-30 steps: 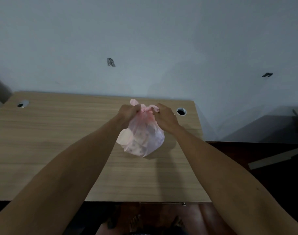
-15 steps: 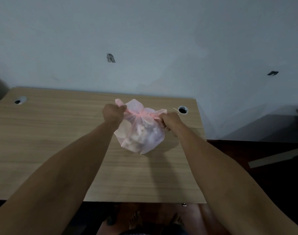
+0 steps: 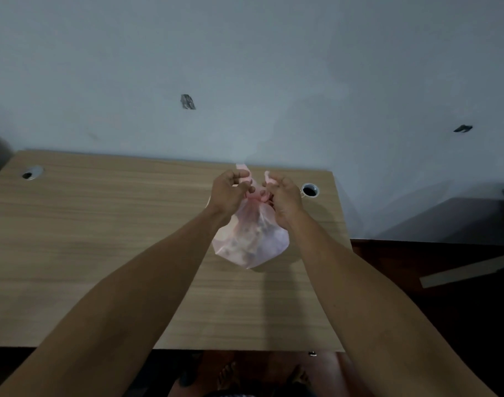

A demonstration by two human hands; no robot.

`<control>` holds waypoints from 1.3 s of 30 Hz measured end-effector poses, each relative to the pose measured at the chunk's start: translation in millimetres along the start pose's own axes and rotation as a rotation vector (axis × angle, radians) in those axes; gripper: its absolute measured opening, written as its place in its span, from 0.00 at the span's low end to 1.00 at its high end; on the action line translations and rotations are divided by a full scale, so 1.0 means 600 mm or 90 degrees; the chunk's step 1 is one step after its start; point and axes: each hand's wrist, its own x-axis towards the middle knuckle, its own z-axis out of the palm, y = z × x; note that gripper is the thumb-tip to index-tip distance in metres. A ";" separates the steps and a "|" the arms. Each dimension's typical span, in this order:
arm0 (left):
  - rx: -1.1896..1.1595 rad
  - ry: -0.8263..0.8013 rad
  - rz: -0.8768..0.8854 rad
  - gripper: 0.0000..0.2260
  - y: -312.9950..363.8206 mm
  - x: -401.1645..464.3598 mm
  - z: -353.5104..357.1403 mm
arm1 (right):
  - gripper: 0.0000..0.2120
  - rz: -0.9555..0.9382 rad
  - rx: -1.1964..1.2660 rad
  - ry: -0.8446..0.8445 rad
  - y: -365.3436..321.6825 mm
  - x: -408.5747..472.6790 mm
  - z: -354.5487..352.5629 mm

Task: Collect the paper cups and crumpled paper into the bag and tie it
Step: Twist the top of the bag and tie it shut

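A translucent pink plastic bag [image 3: 252, 239] bulges with pale cups and crumpled paper that show dimly through it. It hangs just above the wooden desk [image 3: 101, 239], right of the middle. Its neck is gathered into a knot between my two hands. My left hand [image 3: 229, 190] pinches one pink handle end, which sticks up behind the fingers. My right hand [image 3: 283, 196] pinches the other end, right beside the left hand. No loose cups or paper lie on the desk.
Two round cable holes are in the desk, one at the back left [image 3: 31, 173] and one at the back right [image 3: 310, 190]. A pale wall rises right behind the desk. Dark floor and a pale strip [image 3: 468, 270] lie to the right.
My hands, pulled wide apart on the handle ends half a second ago, have come back together at the bag's neck. The bag hangs at about the same spot.
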 end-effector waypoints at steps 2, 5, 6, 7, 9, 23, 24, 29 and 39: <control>-0.048 -0.009 -0.032 0.13 -0.007 0.001 0.005 | 0.16 -0.005 0.020 0.036 0.004 0.002 -0.004; -0.096 -0.025 -0.099 0.13 -0.016 0.006 0.008 | 0.13 -0.009 0.020 0.052 0.011 0.003 -0.008; -0.101 -0.045 -0.105 0.11 -0.017 0.005 0.007 | 0.14 0.007 0.033 0.047 0.013 0.004 -0.010; -0.111 -0.065 -0.107 0.09 -0.019 0.004 0.005 | 0.14 0.020 0.046 0.041 0.015 0.006 -0.013; -0.157 -0.097 -0.122 0.08 -0.022 0.002 0.000 | 0.12 0.033 0.054 0.029 0.018 0.007 -0.017; -0.257 -0.196 -0.177 0.09 -0.010 -0.026 -0.027 | 0.17 0.008 0.031 -0.056 0.009 -0.026 -0.009; -0.242 -0.221 -0.171 0.08 -0.008 -0.028 -0.031 | 0.17 0.004 0.020 -0.061 0.009 -0.029 -0.009; -0.221 -0.236 -0.187 0.22 -0.012 -0.032 -0.044 | 0.09 -0.027 -0.096 -0.122 0.009 -0.043 -0.012; -0.177 -0.202 -0.188 0.11 -0.012 -0.037 -0.057 | 0.02 -0.025 -0.094 -0.175 0.019 -0.057 -0.025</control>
